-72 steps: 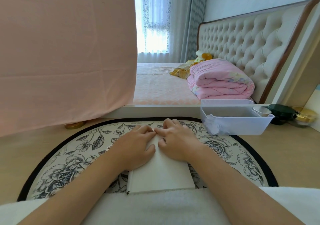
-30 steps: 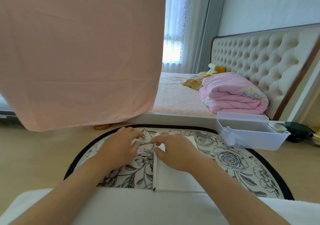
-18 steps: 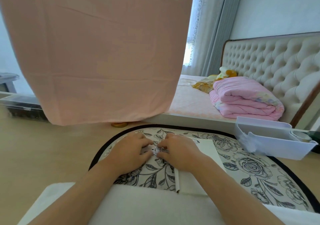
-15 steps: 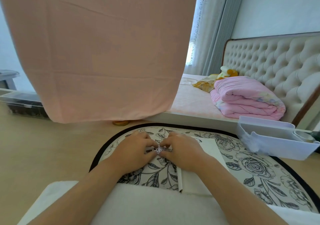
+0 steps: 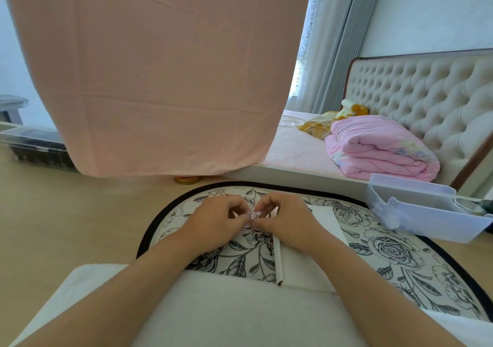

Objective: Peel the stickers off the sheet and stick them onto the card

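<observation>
Item: sticker sheet [image 5: 253, 216], held just left of the card [image 5: 329, 226], near its far-left corner, over the mat [image 5: 386, 253]. L hand [image 5: 216, 224]: fingers curled, thumb + index pinching the sheet, prob. to steady it. R hand [image 5: 289, 224]: wrist over the card, fingers curled, tips pinching the same sheet from the opp. side, prob. to lift a sticker edge. Sticker freed or not: cannot tell. Card lies flat and close by, giving a short transfer.

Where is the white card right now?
Head view: the white card lies flat on the floral mat, just right of centre, partly under the right hand, its near edge at the white cushion.
</observation>
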`<state>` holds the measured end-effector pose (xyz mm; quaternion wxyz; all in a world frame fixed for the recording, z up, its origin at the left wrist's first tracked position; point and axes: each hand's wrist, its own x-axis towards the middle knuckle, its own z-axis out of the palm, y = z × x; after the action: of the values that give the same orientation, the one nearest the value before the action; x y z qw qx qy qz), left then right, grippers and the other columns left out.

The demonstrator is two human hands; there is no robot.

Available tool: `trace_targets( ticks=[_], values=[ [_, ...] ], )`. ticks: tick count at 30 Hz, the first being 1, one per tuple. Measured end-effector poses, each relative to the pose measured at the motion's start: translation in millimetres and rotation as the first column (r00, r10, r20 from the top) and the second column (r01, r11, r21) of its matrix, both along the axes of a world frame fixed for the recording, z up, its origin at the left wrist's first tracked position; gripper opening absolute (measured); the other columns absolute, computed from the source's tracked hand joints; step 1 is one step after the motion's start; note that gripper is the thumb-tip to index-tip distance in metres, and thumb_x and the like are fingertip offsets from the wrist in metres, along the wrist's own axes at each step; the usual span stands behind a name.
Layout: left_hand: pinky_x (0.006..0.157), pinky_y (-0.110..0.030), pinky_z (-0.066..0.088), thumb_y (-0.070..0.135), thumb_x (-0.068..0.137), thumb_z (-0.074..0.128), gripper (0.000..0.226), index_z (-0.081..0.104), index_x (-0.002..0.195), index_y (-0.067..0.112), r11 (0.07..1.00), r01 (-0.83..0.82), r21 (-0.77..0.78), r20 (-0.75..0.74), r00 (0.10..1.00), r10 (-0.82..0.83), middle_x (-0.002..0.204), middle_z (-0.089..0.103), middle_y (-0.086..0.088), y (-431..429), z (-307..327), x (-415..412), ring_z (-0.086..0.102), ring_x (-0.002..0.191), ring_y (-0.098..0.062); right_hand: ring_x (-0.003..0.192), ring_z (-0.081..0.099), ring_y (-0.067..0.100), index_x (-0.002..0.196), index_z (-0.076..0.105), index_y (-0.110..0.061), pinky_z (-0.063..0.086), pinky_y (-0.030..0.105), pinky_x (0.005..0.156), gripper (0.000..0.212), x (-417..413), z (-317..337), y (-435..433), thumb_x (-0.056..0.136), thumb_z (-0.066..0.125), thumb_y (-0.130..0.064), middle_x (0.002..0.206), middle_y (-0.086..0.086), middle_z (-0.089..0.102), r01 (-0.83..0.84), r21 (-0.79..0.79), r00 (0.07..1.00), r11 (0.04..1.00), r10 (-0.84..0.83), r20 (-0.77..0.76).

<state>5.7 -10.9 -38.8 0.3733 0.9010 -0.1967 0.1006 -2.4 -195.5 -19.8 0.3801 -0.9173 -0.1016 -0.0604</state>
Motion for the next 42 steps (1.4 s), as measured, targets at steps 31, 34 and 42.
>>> trace_targets(
  ticks=[31,34,42],
  values=[
    [0.058,-0.021,0.040,0.026,0.087,0.068,0.006,0.067,0.081,0.028,0.949,0.036,-0.313,-0.111,0.991,-0.074,0.080,0.073,0.004,-112,28,8,0.045,0.053,-0.002,0.049,0.050,-0.002,0.071,0.073,-0.024,0.040,0.020,0.057,0.014,-10,15,-89,0.084,0.070,-0.021,0.058,-0.018,0.064,0.216,0.290,0.966,0.932,-0.247,0.074],
    [0.051,-0.013,0.034,0.025,0.087,0.067,0.012,0.068,0.076,0.030,0.956,0.032,-0.293,-0.103,0.993,-0.065,0.067,0.063,0.011,-121,24,9,0.041,0.049,-0.001,0.051,0.052,-0.003,0.069,0.071,-0.028,0.039,0.021,0.058,0.012,-8,12,-94,0.080,0.071,-0.026,0.061,-0.020,0.065,0.208,0.198,0.965,0.958,-0.234,0.117],
    [0.051,-0.014,0.035,0.024,0.087,0.067,0.013,0.070,0.075,0.030,0.940,-0.039,-0.340,-0.074,0.997,0.014,0.061,0.059,0.013,-125,9,11,0.044,0.052,-0.001,0.064,0.055,-0.001,0.072,0.067,-0.029,0.041,0.020,0.056,0.010,-4,-1,-97,0.078,0.071,-0.036,0.073,-0.017,0.065,0.263,-0.092,0.884,0.960,-0.201,0.421]
  ],
)
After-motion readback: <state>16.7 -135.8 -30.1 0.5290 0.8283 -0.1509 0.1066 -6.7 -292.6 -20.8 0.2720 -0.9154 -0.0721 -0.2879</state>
